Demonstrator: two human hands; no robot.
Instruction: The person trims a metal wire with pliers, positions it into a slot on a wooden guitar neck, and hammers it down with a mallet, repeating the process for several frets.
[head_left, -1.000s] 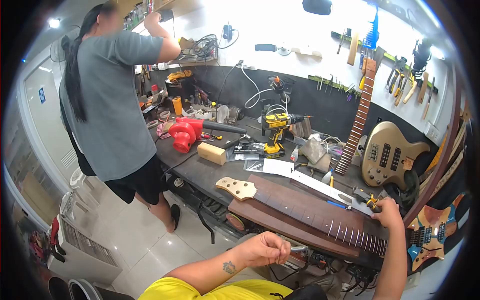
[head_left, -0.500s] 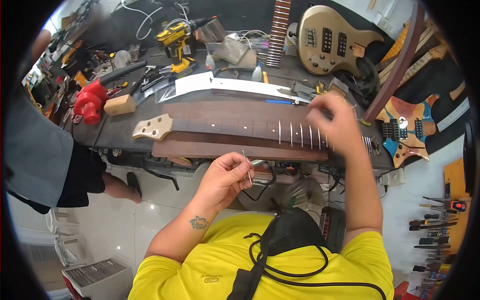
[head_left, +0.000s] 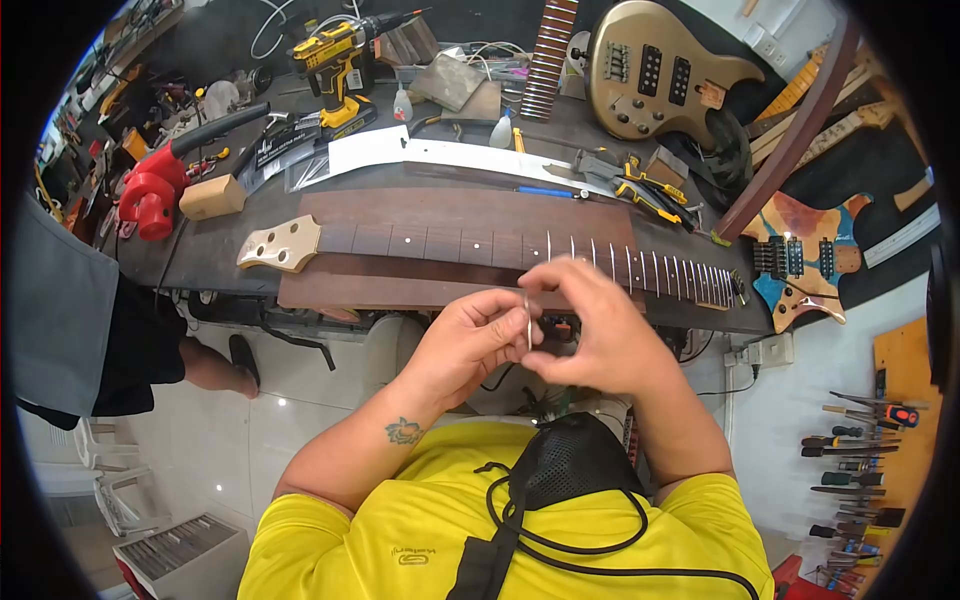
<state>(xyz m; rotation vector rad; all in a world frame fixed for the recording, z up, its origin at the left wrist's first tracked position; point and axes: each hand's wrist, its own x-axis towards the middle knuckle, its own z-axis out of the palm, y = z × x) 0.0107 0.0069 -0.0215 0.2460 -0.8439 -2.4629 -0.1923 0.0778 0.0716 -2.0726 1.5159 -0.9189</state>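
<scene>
A thin metal wire [head_left: 529, 325] stands upright between the fingers of my left hand [head_left: 478, 342], which pinches it in front of the bench edge. My right hand [head_left: 597, 325] is at the wire's right side, its thumb and forefinger curved around the wire's ends with a gap between them. Behind both hands lies a guitar neck [head_left: 455, 247] with a pale headstock [head_left: 282, 245] at the left. Bright metal frets cross the right part of its dark fretboard. The neck rests on a brown wooden board [head_left: 370, 210].
On the bench are a yellow drill [head_left: 330, 70], a red blower [head_left: 152, 195], a wooden block [head_left: 212, 197], yellow-handled pliers [head_left: 650, 190] and a gold guitar body [head_left: 655, 75]. A person [head_left: 70, 310] stands at the left. Tools hang on the right wall.
My right hand has moved down and left from above the neck to the wire in my left hand. The view has shifted slightly, and the pliers are now uncovered.
</scene>
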